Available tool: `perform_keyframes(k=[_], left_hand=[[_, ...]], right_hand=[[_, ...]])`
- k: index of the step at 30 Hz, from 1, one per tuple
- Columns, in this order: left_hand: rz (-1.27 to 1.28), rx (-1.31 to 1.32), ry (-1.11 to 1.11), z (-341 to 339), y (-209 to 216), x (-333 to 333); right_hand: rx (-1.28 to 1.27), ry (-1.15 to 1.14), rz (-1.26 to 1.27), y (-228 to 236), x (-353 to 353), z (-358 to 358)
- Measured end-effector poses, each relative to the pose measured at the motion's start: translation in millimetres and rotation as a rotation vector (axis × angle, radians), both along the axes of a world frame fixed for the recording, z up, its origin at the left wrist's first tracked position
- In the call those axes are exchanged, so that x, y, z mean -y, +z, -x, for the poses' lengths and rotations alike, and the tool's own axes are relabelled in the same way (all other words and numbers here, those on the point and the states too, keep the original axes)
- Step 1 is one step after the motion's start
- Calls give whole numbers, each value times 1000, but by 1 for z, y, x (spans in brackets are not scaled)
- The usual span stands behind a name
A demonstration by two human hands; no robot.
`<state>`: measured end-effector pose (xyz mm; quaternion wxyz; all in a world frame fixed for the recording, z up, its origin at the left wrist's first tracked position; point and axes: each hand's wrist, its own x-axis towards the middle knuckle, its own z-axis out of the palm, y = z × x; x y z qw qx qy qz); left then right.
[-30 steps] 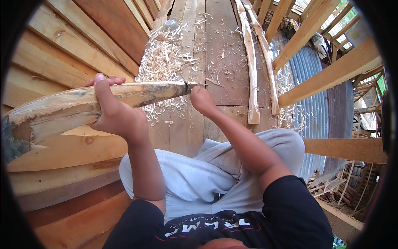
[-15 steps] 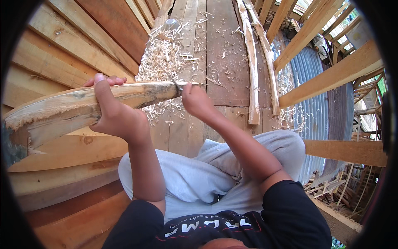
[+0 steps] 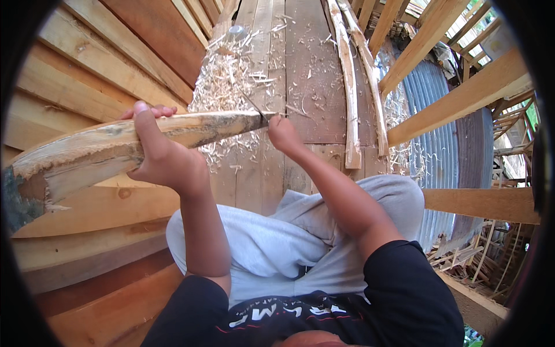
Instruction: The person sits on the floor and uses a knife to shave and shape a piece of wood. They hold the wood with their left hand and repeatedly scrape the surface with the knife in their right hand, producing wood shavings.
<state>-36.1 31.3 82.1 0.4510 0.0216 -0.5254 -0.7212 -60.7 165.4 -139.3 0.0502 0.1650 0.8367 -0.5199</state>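
A long, pale, rough-hewn piece of timber [image 3: 202, 128] slants across my left side, its thick end at the left rim and its narrow end pointing to the middle. My left hand [image 3: 165, 147] is wrapped around it, thumb on the near face and fingers over the far edge. At the narrow tip, my right hand [image 3: 283, 134] is closed on a knife [image 3: 254, 106]. A thin dark blade shows across the timber there; the fist mostly hides the handle.
Wood shavings [image 3: 222, 78] lie heaped on the plank floor [image 3: 315, 104] beyond the timber, beside a clear cup [image 3: 236, 33]. Stacked boards [image 3: 87, 75] line the left. Two long pale strips [image 3: 350, 92] lie right of centre. Slanted wooden posts [image 3: 462, 104] and corrugated metal sheets [image 3: 433, 121] are farther right.
My right hand has moved a little to the right with the knife, along the timber to its tip. My left hand keeps its grip in nearly the same place.
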Motion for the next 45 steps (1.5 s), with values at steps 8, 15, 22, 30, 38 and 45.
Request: perform_keyframes(k=[8,15,22,30,38,45], left_hand=[[-40,50,18,-5,4,-3],[23,-24,25,-3,1,-4],[-34,-28,15,3,-1,1],[-21,-41,-89,-6,4,-2],[-27,-75,-126,-7,8,-6],[-34,-78,-56,-2,5,1]], right_hand=[[-73,160,-155,21,8,-3],[63,4,35,50,21,-12],[230,30,57,18,-7,4],[85,43,-438,18,-30,-2],[220,132,-344,48,-24,-6],[-111,126,-147,37,13,-22]])
